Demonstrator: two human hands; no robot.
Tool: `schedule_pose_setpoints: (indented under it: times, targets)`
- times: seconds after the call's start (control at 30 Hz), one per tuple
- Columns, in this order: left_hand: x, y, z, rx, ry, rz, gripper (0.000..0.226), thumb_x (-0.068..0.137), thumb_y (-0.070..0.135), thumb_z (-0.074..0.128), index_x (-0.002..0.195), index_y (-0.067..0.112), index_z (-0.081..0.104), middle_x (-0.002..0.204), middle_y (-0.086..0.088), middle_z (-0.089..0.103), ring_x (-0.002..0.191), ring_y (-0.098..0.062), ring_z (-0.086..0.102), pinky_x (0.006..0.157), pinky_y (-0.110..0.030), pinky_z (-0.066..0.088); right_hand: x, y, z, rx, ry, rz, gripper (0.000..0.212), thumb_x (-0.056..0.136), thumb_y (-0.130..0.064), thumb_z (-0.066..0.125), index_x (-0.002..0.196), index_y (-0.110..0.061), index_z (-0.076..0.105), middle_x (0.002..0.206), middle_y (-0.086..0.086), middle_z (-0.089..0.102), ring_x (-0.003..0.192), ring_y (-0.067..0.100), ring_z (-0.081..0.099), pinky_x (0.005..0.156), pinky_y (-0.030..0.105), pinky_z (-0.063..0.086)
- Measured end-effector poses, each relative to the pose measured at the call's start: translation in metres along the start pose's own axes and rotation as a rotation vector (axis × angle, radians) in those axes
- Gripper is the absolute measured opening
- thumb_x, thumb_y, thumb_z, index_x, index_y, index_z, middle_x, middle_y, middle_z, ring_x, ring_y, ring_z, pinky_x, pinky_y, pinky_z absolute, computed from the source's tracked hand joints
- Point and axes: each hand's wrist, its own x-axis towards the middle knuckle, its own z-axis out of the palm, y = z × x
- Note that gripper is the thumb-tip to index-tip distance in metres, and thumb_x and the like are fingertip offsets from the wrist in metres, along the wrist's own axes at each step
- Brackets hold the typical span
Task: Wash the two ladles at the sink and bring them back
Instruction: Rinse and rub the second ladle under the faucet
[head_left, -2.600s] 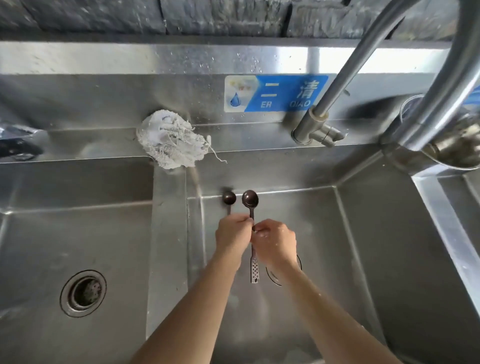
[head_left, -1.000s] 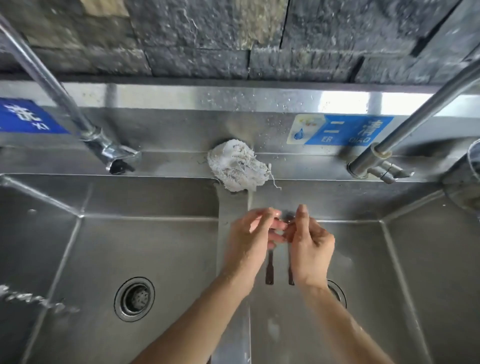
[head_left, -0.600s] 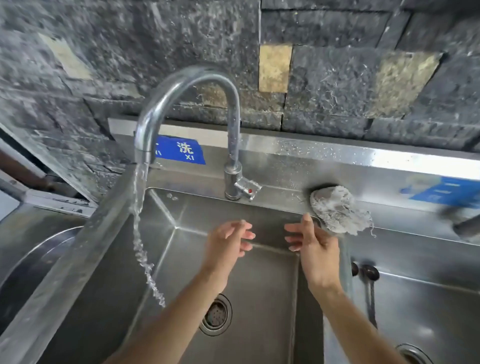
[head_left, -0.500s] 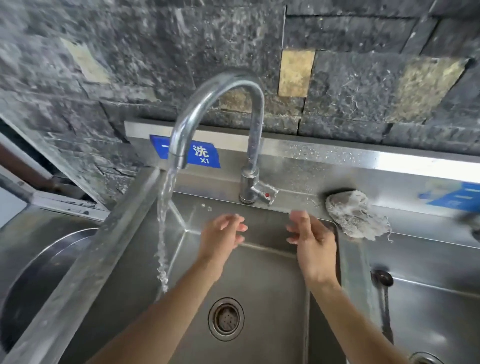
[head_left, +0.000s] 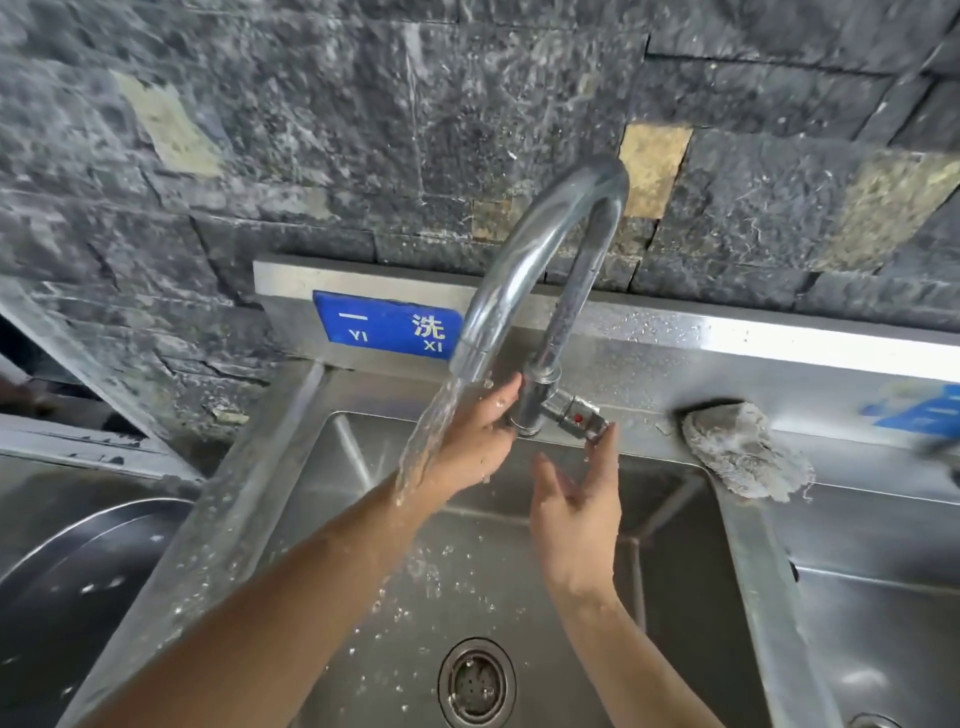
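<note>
Neither ladle shows in the head view now. My left hand (head_left: 475, 441) is open under the running stream from the curved steel faucet (head_left: 540, 270), its fingertips near the faucet's base. My right hand (head_left: 576, 499) is open just below the faucet's red-dotted handle (head_left: 576, 418), a fingertip at the handle's end. Both hands hold nothing. Water falls onto my left wrist and splashes into the left sink basin (head_left: 363, 649).
A grey-white scouring cloth (head_left: 743, 452) lies on the ledge between basins. The drain (head_left: 477, 682) sits below my arms. A second basin (head_left: 883, 634) lies to the right, a round steel tub (head_left: 78, 597) to the left. A blue label (head_left: 387, 325) marks the backsplash.
Both hands left the ladles in the right basin and moved left to the running faucet. My left hand now sits in the stream; my right hand has risen to the faucet handle.
</note>
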Motion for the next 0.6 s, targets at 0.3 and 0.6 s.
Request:
schedule_pose_setpoints:
  times: [0.3, 0.6]
  targets:
    - [0.004, -0.006, 0.004, -0.018, 0.002, 0.010, 0.072, 0.097, 0.015, 0.052, 0.154, 0.044, 0.019, 0.132, 0.000, 0.049, 0.110, -0.036, 0.065, 0.091, -0.060, 0.053, -0.003, -0.004, 0.007, -0.030, -0.014, -0.016, 0.100, 0.091, -0.023, 0.065, 0.163, -0.030, -0.004, 0.170, -0.006, 0.017, 0.148, 0.022, 0.040, 0.115, 0.029, 0.036]
    - [0.015, -0.016, 0.002, -0.023, -0.020, 0.009, 0.087, 0.084, 0.000, 0.048, 0.152, 0.047, 0.020, 0.152, 0.016, 0.040, 0.109, -0.029, 0.066, 0.063, -0.025, 0.051, -0.001, -0.007, 0.001, -0.158, -0.155, -0.071, 0.102, 0.093, -0.021, 0.067, 0.162, -0.026, -0.007, 0.172, -0.008, 0.002, 0.158, 0.014, 0.012, 0.126, 0.045, 0.024]
